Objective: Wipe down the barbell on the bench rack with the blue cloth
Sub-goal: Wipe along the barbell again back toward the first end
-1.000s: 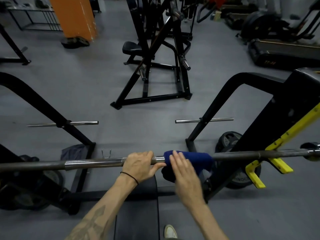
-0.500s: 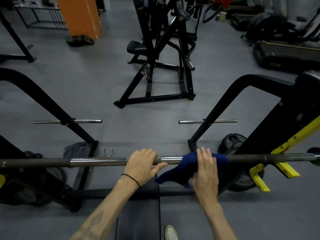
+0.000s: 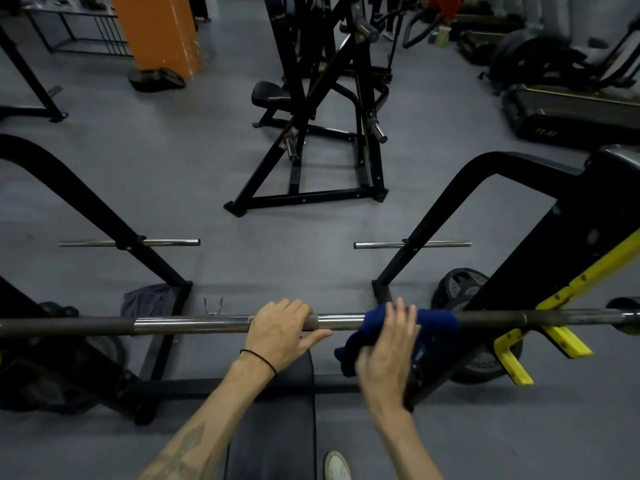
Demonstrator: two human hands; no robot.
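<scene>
The steel barbell lies across the view on the bench rack, shiny near the middle and dark toward both ends. My left hand grips the bar at its middle, fingers over the top and thumb under it. The blue cloth is draped over the bar just right of that hand. My right hand presses the cloth against the bar with nearly straight fingers, and part of the cloth hangs below the bar.
The black bench pad lies under my arms. The rack's yellow hooks and a weight plate stand at the right. Black rack uprights flank both sides. Another black machine stands ahead on the grey floor.
My right hand has slid the blue cloth to the right along the bar, and the cloth has loosened so that part of it hangs down. My left hand has kept its grip.
</scene>
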